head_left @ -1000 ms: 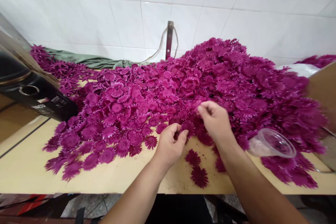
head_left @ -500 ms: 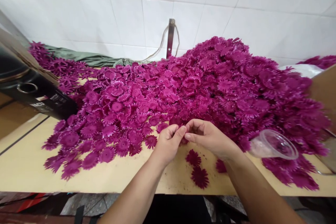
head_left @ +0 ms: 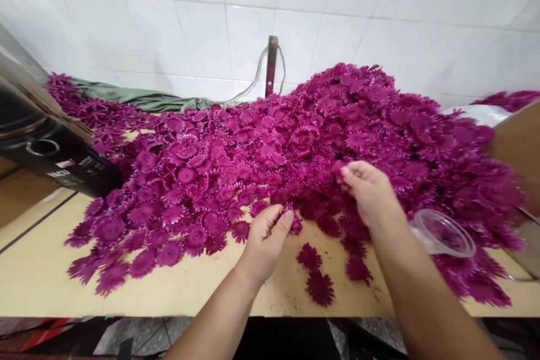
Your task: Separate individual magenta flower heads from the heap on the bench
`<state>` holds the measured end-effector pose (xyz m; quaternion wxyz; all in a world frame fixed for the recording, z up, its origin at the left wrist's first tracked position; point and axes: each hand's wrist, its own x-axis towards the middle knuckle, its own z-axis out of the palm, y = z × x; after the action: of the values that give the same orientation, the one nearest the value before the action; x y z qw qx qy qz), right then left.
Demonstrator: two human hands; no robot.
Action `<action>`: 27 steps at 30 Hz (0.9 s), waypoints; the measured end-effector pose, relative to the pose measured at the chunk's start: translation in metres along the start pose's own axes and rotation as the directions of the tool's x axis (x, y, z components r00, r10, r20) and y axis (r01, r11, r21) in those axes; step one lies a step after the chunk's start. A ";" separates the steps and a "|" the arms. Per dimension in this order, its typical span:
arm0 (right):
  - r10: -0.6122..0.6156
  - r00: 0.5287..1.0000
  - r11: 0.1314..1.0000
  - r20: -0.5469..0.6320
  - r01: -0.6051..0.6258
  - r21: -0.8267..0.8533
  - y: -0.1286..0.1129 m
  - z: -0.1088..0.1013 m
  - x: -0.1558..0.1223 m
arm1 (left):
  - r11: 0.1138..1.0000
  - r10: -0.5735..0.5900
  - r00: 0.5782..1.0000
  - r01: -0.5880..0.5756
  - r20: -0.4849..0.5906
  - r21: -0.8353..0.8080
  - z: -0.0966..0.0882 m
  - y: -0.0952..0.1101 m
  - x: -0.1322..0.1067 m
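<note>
A white tiled wall (head_left: 202, 28) backs the whole scene, and against it a pale wooden surface (head_left: 42, 275) carries a great heap of magenta fabric flowers (head_left: 337, 129), highest toward the right and thinning out to single blooms on the left and at the near edge. A green cloth (head_left: 139, 98) lies along the wall behind the heap, and a black box (head_left: 50, 152) sits tilted at the far left. A rusty metal bracket (head_left: 272, 64) with a loop of cord stands upright at the wall. A clear plastic cup (head_left: 442, 233) lies on its side on the flowers, just beside the right forearm.

The right hand (head_left: 373, 194) reaches into the heap's near slope, its fingers pressed together in a pinch on a flower (head_left: 337, 169) at the pile's face. The left hand (head_left: 265, 242) rests nearer the surface's edge, thumb and fingers closed around a small flower (head_left: 291, 219) held just above the wood. Three loose flowers (head_left: 320, 287) lie flat on the bare surface between the two wrists.
</note>
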<state>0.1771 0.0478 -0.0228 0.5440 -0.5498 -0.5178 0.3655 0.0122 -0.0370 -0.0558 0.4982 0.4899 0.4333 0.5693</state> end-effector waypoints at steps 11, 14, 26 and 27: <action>-0.131 0.896 0.886 0.425 0.298 -0.355 -0.026 0.014 -0.057 | 0.992 -0.116 0.993 0.117 0.022 -0.051 0.003 0.004 0.008; -0.037 0.866 0.938 0.499 0.203 -0.281 -0.019 0.020 -0.061 | 0.994 -0.105 0.994 0.106 0.035 -0.024 0.003 0.003 0.009; 0.018 0.915 0.999 0.403 -0.033 0.031 -0.005 0.024 -0.056 | 0.969 -0.149 0.984 0.125 0.102 0.213 0.003 0.001 0.005; 0.019 0.917 0.998 0.398 -0.041 0.048 -0.005 0.023 -0.055 | 0.970 -0.136 0.988 0.117 0.078 0.212 0.003 0.001 0.006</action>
<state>0.1428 -0.0008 -0.0303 0.4369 -0.4568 -0.5988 0.4919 0.0148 -0.0315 -0.0541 0.4993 0.5360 0.4971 0.4651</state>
